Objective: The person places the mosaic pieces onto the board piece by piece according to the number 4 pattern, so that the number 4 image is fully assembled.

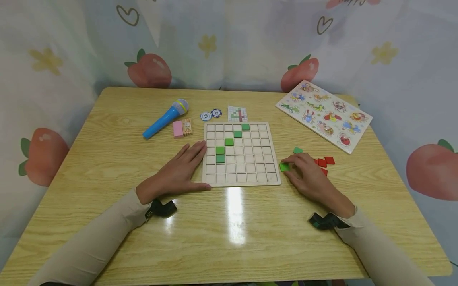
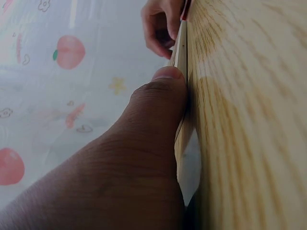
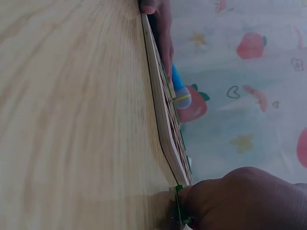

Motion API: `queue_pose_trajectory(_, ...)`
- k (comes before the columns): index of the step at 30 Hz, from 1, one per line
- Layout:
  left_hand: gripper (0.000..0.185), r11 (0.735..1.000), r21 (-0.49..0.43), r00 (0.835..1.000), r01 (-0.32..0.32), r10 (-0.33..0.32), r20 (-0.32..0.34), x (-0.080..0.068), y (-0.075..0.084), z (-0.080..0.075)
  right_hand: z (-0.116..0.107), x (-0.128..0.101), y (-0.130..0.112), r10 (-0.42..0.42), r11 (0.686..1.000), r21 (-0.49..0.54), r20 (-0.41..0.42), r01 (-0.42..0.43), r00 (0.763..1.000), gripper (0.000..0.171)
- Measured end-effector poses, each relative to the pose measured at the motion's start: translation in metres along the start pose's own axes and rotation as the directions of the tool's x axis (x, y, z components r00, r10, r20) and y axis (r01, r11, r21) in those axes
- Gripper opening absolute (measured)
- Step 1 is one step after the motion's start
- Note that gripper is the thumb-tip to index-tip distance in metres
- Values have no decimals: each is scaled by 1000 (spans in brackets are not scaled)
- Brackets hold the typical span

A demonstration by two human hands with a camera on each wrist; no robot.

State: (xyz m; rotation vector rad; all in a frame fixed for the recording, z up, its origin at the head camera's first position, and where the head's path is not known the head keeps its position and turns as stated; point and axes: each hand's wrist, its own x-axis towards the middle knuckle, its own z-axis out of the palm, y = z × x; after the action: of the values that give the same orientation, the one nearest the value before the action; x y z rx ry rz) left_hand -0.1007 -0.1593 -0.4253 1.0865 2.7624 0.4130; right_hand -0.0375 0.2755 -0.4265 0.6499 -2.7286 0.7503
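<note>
A wooden grid board (image 1: 250,169) lies on the table with several green square tiles (image 1: 229,142) set in its cells in a slanting line. My left hand (image 1: 179,169) rests flat at the board's left side, fingers spread, with fingertips and thumb at its edge. Just past the board's right edge, my right hand (image 1: 307,174) pinches a green tile (image 1: 284,167) between thumb and fingers. The right wrist view has that tile (image 3: 180,203) at the fingertips, close to the tabletop. Another green tile (image 1: 298,150) lies beyond this hand, and several red tiles (image 1: 329,160) lie to its right, some partly hidden.
Behind the board is a small pattern card (image 1: 237,114). Two poker chips (image 1: 216,113), a pink-and-patterned small box (image 1: 183,128) and a blue toy microphone (image 1: 166,118) lie to the back left. A bug puzzle board (image 1: 323,115) sits at the back right.
</note>
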Motion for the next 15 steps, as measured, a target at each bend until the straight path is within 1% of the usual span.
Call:
queue_pose_trajectory(3, 130, 1000, -3, 1000, -2, 2, -5, -1, 0, 0, 0, 2, 0, -7, 1000, -6, 20, 7, 1000, 31)
queue_pose_trajectory(9, 130, 1000, -3, 1000, 2, -2, -4, -2, 1, -1, -4, 6, -3, 14, 1000, -22, 73, -12, 997, 26)
queue_pose_trajectory(12, 130, 1000, 6, 1000, 2, -2, -3, -1, 0, -1, -9, 12, -8, -4, 999, -46, 97, 9, 995, 25)
queue_pose_trajectory(15, 130, 1000, 1, 1000, 3, -3, 1, -1, 0, -1, -15, 23, -17, -38, 997, -57, 127, 46, 991, 25)
